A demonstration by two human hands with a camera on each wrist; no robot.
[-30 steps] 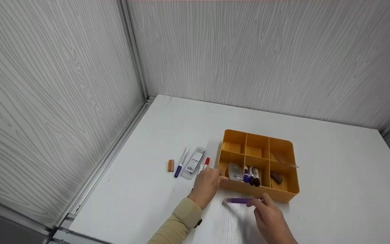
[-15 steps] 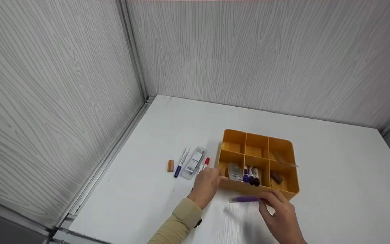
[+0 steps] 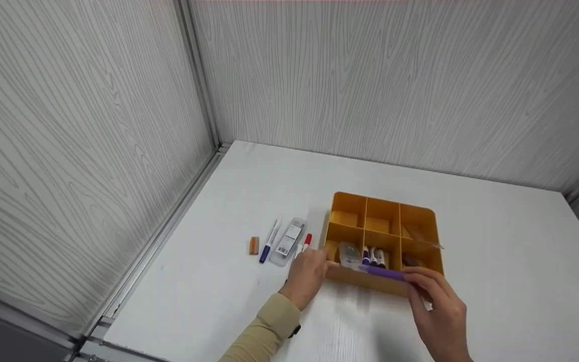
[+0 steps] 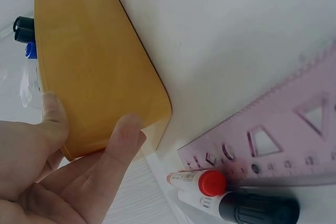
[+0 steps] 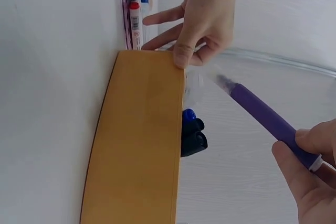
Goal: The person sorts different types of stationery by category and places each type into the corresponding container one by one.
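Left hand (image 3: 307, 276) has its thumb hooked over the near corner of the yellow organizer box (image 3: 365, 283) and fingers against the outside wall, so basically a pinch on that corner, probably so the thing doesn't skate across the worktop (image 3: 510, 261). Makes sense, because the right hand (image 3: 438, 311) is busy: thumb and fingers pinching a purple pen (image 3: 386, 273) right at one end. Gripping it that far back likely leaves nearly the whole barrel free and the fingers out of the compartments' way.

As for where the pen is, it sticks out from the right fingers toward the left ones, clear end leading, over the box's front edge. Can't tell if it's touching the rim. Some dark- and blue-capped markers (image 3: 373, 256) sit just beyond it, between the two sets of fingers, and a clear case (image 3: 350, 253) stands just beside the left ones.
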